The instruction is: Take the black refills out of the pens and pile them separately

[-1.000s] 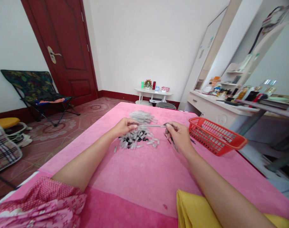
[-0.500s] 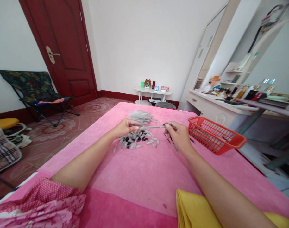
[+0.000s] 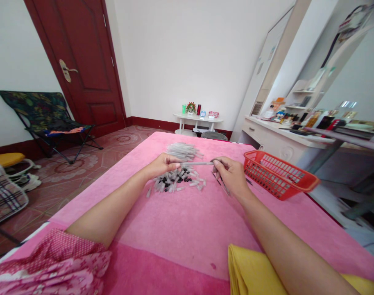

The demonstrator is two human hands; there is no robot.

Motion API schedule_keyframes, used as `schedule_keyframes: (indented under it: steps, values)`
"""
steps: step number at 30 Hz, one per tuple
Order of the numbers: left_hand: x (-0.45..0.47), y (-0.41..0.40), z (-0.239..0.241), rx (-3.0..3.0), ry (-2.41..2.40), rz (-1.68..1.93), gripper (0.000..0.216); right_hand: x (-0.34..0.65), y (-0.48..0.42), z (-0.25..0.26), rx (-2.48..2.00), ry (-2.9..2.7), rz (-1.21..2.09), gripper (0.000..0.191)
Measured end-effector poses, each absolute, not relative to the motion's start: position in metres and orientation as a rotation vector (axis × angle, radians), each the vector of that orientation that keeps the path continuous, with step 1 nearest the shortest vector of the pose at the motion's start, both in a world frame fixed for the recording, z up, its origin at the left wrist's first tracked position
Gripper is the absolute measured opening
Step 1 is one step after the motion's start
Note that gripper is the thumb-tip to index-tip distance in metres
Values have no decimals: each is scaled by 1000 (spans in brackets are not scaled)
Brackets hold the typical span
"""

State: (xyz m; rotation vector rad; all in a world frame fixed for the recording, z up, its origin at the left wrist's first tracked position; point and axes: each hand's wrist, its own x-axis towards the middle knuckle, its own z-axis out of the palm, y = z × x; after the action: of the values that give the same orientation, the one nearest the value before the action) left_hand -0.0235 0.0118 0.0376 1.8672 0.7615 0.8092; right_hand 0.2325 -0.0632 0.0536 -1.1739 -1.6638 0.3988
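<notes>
A slim grey pen barrel (image 3: 196, 163) is held level between my two hands, one end in each. My left hand (image 3: 164, 166) pinches its left end between thumb and fingers. My right hand (image 3: 230, 174) is closed round the right end, and its fingers hide that tip. Just below the barrel lies a loose heap of small clear and black pen caps (image 3: 176, 180). Behind it is a pile of long translucent pen barrels (image 3: 183, 150). A few thin dark sticks (image 3: 226, 187), perhaps refills, show beneath my right hand.
A red plastic basket (image 3: 279, 174) with small pieces inside stands at the right of the pink-covered table (image 3: 187, 225). Folded yellow cloth (image 3: 254, 268) lies at the near right edge, under my right forearm. A dressing table (image 3: 275, 133) with bottles stands beyond the basket.
</notes>
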Motion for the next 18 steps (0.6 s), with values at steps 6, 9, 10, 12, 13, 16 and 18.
schedule_keyframes:
  steps: [6,9,10,12,13,16,18]
  values:
    - [-19,8,40,1700,832,955,45,232,-61,53,-1138,-1685,390,23]
    - [-16,8,40,1636,825,964,39,231,-62,52,-1130,-1739,335,21]
    - [-14,7,40,1621,818,961,38,230,-63,52,-1132,-1758,305,21]
    - [-12,5,41,1601,812,971,37,229,-65,53,-1139,-1784,234,21]
    - [-11,4,42,1596,820,983,37,228,-67,53,-1142,-1792,199,21]
    - [-9,0,48,1597,863,1012,37,226,-69,53,-1157,-1793,126,20]
    - [-7,-3,51,1610,872,1019,37,226,-70,53,-1160,-1775,96,19]
